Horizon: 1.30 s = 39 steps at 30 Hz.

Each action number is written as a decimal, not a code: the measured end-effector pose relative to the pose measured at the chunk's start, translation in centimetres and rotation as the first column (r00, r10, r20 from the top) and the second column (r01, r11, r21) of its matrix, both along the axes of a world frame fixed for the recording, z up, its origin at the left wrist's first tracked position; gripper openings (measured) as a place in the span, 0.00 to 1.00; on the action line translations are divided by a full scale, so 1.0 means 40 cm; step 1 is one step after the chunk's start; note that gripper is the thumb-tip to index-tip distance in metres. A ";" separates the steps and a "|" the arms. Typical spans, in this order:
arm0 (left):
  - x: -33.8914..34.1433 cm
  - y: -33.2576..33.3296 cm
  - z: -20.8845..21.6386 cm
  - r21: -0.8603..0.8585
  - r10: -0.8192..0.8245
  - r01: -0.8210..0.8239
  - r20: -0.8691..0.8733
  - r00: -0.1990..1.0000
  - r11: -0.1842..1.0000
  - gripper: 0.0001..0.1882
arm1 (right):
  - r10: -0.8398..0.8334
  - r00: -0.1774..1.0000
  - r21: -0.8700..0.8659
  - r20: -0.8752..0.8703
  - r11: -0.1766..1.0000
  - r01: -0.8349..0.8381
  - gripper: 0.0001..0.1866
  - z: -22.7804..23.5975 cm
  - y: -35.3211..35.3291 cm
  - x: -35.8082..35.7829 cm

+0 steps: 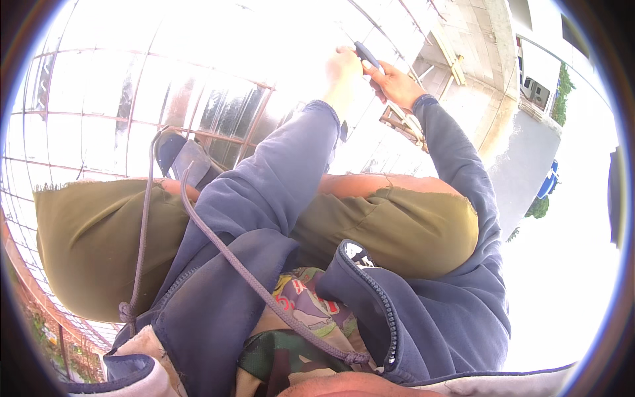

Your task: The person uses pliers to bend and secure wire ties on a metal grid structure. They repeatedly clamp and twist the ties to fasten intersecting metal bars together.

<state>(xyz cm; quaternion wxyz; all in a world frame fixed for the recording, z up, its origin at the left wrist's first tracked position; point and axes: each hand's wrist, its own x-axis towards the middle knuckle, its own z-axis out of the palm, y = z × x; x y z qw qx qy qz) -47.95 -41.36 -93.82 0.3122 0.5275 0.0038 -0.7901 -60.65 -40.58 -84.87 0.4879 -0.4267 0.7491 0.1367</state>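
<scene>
Over on the left, a grid of bars [256, 124] already stands crossed; how many joints are done or left, the glare hides. Now the left hand [342, 66], arm stretched forward between the knees [403, 228], fingers bleached out: spread or pressed, can't tell! Just beside it, the dark-handled tool [368, 54], tilted, between the hands. And the right hand [398, 86]: arm outside the knee, wrist angled inward, fingers curled round its lower end.

dark blue handle [368, 55], navy jacket [264, 185], olive shorts [390, 228], camouflage shirt [274, 354]; brown bars [258, 119]
</scene>
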 end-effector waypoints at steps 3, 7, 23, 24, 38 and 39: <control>0.007 0.004 -0.055 -0.037 0.009 -0.006 0.102 0.995 0.999 0.17 | -0.115 0.971 -0.102 0.211 0.985 0.139 0.35 -0.113 0.045 -0.026; 0.018 0.023 -0.023 -0.035 0.174 -0.172 0.101 0.980 0.985 0.15 | -0.238 0.899 -0.080 0.369 0.955 0.286 0.32 -0.192 0.066 -0.047; 0.318 -0.269 0.004 -0.537 0.490 -0.197 0.481 0.727 0.820 0.16 | 0.430 0.903 -0.646 -0.007 0.687 -0.332 0.23 -0.244 0.106 -0.119; 0.363 -0.304 -0.013 -0.580 0.446 -0.088 0.510 0.736 0.810 0.19 | 0.486 0.871 -0.708 -0.077 0.588 -0.391 0.22 -0.273 0.117 -0.115; 0.693 -0.588 0.105 -0.805 0.130 0.050 0.156 0.979 0.591 0.19 | 0.440 0.862 -0.816 -0.253 0.382 -0.434 0.16 -0.233 0.085 -0.062; 0.709 -0.585 0.116 -0.807 0.126 0.085 0.193 0.973 0.585 0.19 | 0.429 0.875 -0.850 -0.225 0.352 -0.392 0.16 -0.228 0.091 -0.050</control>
